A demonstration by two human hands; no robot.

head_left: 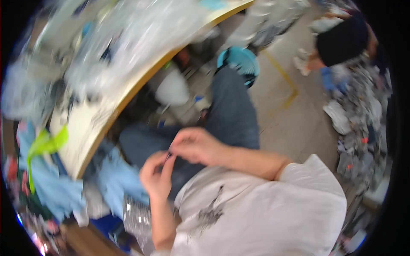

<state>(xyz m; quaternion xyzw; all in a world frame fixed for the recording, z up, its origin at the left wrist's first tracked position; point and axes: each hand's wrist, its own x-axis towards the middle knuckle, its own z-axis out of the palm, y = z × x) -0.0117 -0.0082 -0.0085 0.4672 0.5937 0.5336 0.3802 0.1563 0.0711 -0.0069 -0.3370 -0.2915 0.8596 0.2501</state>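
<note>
My left hand (156,177) and my right hand (196,146) meet above my lap, their fingertips close together. Pinched between them is a small dark piece (169,154), too small and blurred to name. My left thumb and forefinger close on it from below, while the right fingers come at it from the other side. Below the hands are my dark blue trouser legs (235,106).
A table (81,136) with a yellowish edge bears clear plastic bags (128,47) and a lime-green strip (47,143). Light blue cloth (119,175) hangs beside it. Beyond my knee stands a turquoise basket (250,64). Another person (341,42) is at far right, near heaped plastic scraps (363,119).
</note>
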